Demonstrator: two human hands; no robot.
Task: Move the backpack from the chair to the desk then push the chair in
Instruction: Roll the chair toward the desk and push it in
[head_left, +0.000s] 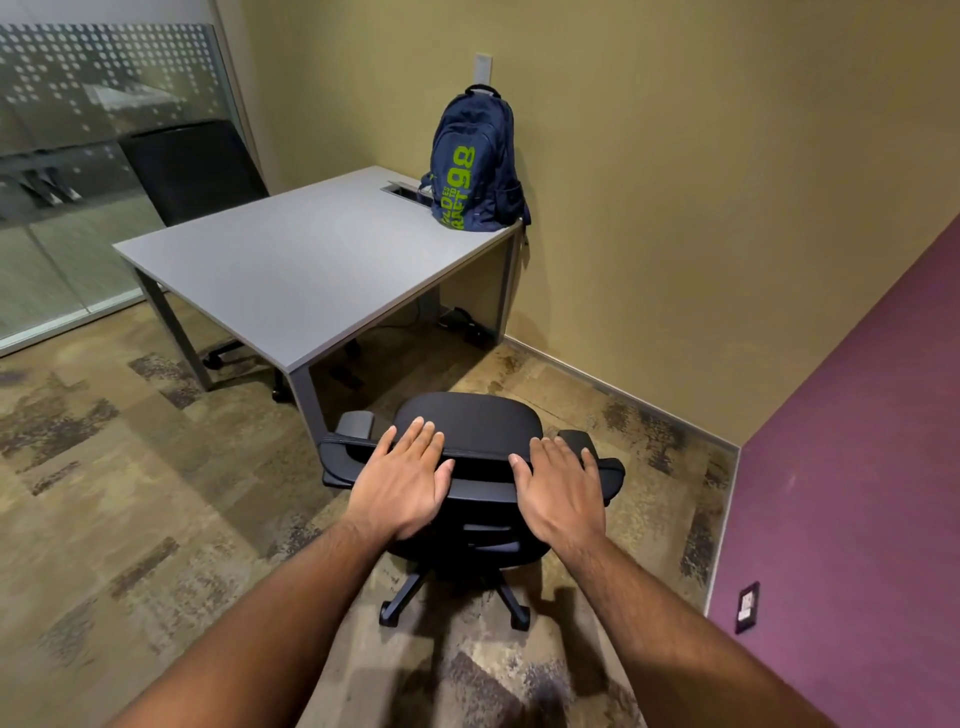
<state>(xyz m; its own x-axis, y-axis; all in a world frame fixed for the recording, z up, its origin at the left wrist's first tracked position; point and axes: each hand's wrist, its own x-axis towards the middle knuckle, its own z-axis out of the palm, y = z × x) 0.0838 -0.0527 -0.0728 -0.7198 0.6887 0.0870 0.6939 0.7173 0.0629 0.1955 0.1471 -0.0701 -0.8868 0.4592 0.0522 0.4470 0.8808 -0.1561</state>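
A navy backpack (475, 166) with green lettering stands upright on the far right corner of the grey desk (291, 270), leaning against the wall. The black office chair (470, 421) stands on the carpet in front of the desk's near corner, its back toward me and its seat empty. My left hand (402, 480) lies flat on the left part of the backrest's top edge, fingers spread. On the right part of that edge my right hand (561, 488) rests flat the same way. Neither hand is curled around anything.
A second black chair (192, 171) sits at the desk's far side by the glass partition (78, 156). A cable opening (402, 189) is set into the desk beside the backpack. Cables lie under the desk. A purple wall (857, 467) runs close on the right.
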